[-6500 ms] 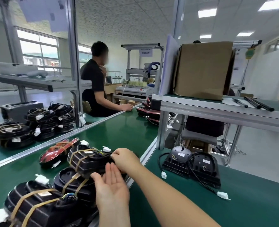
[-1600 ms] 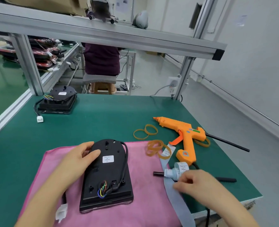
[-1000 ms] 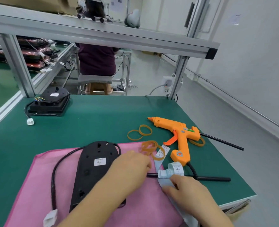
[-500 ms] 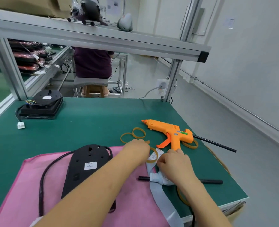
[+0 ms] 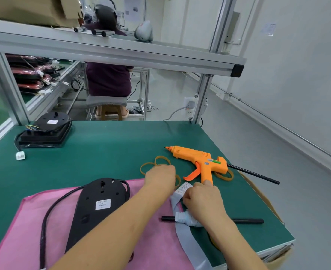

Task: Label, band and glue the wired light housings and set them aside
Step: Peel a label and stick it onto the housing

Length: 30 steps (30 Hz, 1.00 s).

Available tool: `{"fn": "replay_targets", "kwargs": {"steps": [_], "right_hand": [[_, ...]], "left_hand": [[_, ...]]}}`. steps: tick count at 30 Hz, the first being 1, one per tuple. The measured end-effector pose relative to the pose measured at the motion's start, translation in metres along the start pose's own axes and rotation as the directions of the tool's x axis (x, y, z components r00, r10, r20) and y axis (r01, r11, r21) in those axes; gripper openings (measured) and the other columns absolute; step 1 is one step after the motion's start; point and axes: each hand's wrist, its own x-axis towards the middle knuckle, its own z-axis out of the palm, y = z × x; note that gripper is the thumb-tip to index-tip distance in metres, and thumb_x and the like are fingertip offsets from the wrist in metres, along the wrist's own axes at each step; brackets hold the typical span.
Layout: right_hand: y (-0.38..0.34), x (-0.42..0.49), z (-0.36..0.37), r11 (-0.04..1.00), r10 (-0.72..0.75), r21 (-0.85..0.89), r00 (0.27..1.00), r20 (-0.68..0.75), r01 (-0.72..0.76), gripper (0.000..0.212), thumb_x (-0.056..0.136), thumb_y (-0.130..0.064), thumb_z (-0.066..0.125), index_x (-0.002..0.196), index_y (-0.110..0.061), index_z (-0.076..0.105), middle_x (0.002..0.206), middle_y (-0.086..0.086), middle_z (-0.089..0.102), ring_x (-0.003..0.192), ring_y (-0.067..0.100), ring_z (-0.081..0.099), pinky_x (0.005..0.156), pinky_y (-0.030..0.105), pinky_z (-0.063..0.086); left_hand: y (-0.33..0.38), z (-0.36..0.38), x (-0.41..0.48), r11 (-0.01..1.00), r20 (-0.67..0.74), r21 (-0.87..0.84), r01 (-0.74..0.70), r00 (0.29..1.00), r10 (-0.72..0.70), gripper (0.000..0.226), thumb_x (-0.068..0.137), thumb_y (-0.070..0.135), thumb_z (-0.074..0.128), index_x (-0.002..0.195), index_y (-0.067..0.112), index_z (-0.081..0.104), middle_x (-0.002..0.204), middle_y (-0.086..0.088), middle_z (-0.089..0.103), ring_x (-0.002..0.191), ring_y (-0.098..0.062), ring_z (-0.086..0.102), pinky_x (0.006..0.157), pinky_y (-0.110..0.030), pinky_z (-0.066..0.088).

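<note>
**Head view**

- Green worktop (image 5: 102, 152): carries a pink cloth mat (image 5: 24, 221) at its near edge.
- Black oval plastic light housing (image 5: 100, 201): lies back-up on the pink cloth mat. It has a white label on its back. Its black cable (image 5: 49, 213) loops off across the mat to the left.
- Stack of further black housings (image 5: 44, 131): stands at the far left corner of the worktop with coloured wires showing. A white plug (image 5: 20, 155) lies just beside it.
- Tan rubber bands (image 5: 161, 157): loose on the worktop just beyond the mat. One more lies under the glue gun.
- Orange plastic glue gun (image 5: 199, 158): lies on its side to the right of the bands. A black glue stick (image 5: 254, 175) protrudes from its rear.
- Grey label strip (image 5: 188, 242): runs from a small white roll (image 5: 181, 218) on a thin black rod (image 5: 246, 221) and trails over the near edge.
- Left hand (image 5: 160, 176): lies knuckles-up on the rubber bands, with its forearm crossing the housing. The fingertips are hidden, so I cannot tell the state of its grip.
- Right hand (image 5: 201, 199): grip clenched on the white printed end of the label strip, just beside the gun's handle.

**Containers**

- Brown cardboard box (image 5: 24, 10): sits on the aluminium shelf (image 5: 121, 51) overhead. Its contents are not visible.
- Brown cardboard carton (image 5: 262, 193): stands against the worktop's right edge with only its rim showing. Its contents are hidden.

**Beyond the worktop**

- Person in a dark purple top (image 5: 108, 78): seated on a stool.
</note>
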Motion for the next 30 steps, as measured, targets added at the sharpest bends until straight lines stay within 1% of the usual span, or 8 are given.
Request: {"fn": "replay_targets", "kwargs": {"steps": [4,7,10,13,16,21,23,30], "right_hand": [[-0.002,-0.001,0.006,1.0,0.013,0.011,1.0,-0.004,-0.013,0.028,0.096,-0.024,0.041,0.095,-0.02,0.068,0.073,-0.006,0.03,0.104,0.024,0.045,0.069,0.032,0.021],[-0.004,0.001,0.006,0.995,0.023,0.094,1.0,-0.003,-0.022,0.031,0.097,-0.032,0.04,0.094,-0.022,0.069,0.089,-0.003,0.052,0.099,0.021,0.043,0.07,0.031,0.024],[-0.004,0.003,0.004,0.977,0.049,0.206,0.999,0.004,-0.048,0.031,0.096,-0.041,0.043,0.093,-0.026,0.07,0.102,-0.004,0.06,0.089,0.017,0.035,0.072,0.031,0.027],[-0.002,0.004,0.001,0.96,0.078,0.269,0.997,0.015,-0.079,0.028,0.091,-0.049,0.049,0.091,-0.032,0.071,0.099,-0.006,0.061,0.093,0.018,0.041,0.075,0.032,0.034],[-0.005,0.006,-0.002,0.958,0.103,0.267,0.995,0.018,-0.104,0.024,0.086,-0.049,0.054,0.082,-0.031,0.069,0.092,-0.006,0.061,0.089,0.019,0.04,0.072,0.033,0.032],[-0.011,0.006,-0.004,0.953,0.131,0.278,0.991,-0.013,-0.122,0.016,0.086,-0.034,0.052,0.08,-0.03,0.067,0.092,-0.007,0.063,0.094,0.02,0.044,0.072,0.033,0.032],[-0.011,0.005,-0.005,0.949,0.134,0.292,0.99,-0.037,-0.117,0.026,0.088,-0.027,0.048,0.064,-0.025,0.056,0.078,-0.006,0.059,0.087,0.02,0.041,0.069,0.032,0.029],[0.0,0.003,-0.008,0.816,0.113,0.562,0.991,0.076,-0.136,0.029,0.083,-0.019,0.053,0.056,-0.028,0.054,0.068,-0.009,0.06,0.091,0.023,0.053,0.067,0.029,0.037]], "left_hand": [[0.004,-0.001,-0.003,0.989,0.15,-0.149,0.015,0.989,0.008,0.026,0.088,0.012,0.055,0.108,0.0,0.066,0.111,-0.02,0.066,0.107,-0.035,0.062,0.083,-0.038,0.052],[0.004,-0.005,-0.005,0.98,0.23,-0.196,0.023,0.973,0.024,0.029,0.089,0.016,0.059,0.108,-0.005,0.065,0.099,-0.022,0.065,0.096,-0.039,0.06,0.073,-0.038,0.051],[0.002,-0.004,-0.004,0.948,0.24,-0.317,0.025,0.969,0.055,0.007,0.089,0.012,0.061,0.092,0.007,0.058,0.094,-0.013,0.055,0.084,-0.022,0.046,0.071,-0.025,0.039],[-0.005,-0.002,-0.005,0.887,0.241,-0.461,0.035,0.967,0.087,0.024,0.086,0.009,0.065,0.073,0.019,0.046,0.088,-0.006,0.045,0.082,-0.017,0.038,0.067,-0.024,0.033],[-0.009,-0.003,-0.007,0.827,0.216,-0.56,0.045,0.972,0.093,0.01,0.084,0.005,0.066,0.085,0.015,0.062,0.08,-0.003,0.056,0.08,-0.016,0.048,0.058,-0.021,0.038],[-0.008,-0.004,-0.012,0.832,0.188,-0.555,0.025,0.977,0.096,0.023,0.089,0.002,0.058,0.11,0.005,0.067,0.114,-0.015,0.069,0.093,-0.021,0.064,0.085,-0.029,0.05],[-0.007,-0.007,-0.013,0.856,0.185,-0.517,0.011,0.978,0.1,0.025,0.091,0.001,0.055,0.114,0.005,0.066,0.118,-0.015,0.068,0.103,-0.025,0.065,0.092,-0.032,0.05],[-0.008,-0.004,-0.02,0.952,0.054,-0.288,-0.102,0.991,0.123,0.029,0.091,0.013,0.059,0.119,0.014,0.063,0.121,-0.005,0.064,0.111,-0.023,0.059,0.089,-0.03,0.045]]}}
